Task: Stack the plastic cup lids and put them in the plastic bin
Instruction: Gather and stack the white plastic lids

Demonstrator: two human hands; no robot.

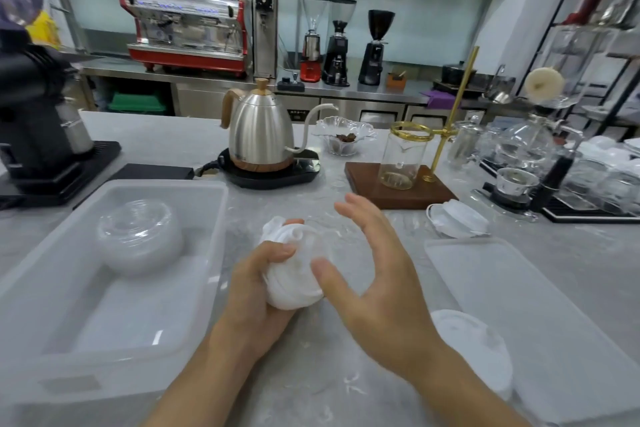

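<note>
My left hand [258, 284] grips a stack of white plastic cup lids [294, 267] above the counter's middle, thumb on top. Beside it my right hand [377, 274] is spread, fingers relaxed, thumb close to the stack's right side, holding nothing. A translucent plastic bin [207, 218] stands at the left with a stack of clear dome lids [138, 236] inside. More white lids [478, 350] lie at the lower right, and another pile of white lids [457, 217] sits beyond the bin's lid.
The bin's flat translucent lid [540, 315] lies at the right. Behind stand a steel gooseneck kettle [259, 128] on its base, a glass dish [343, 135], a glass server on a wooden stand [398, 184], glassware [588, 170] far right and a black grinder [31, 121] left.
</note>
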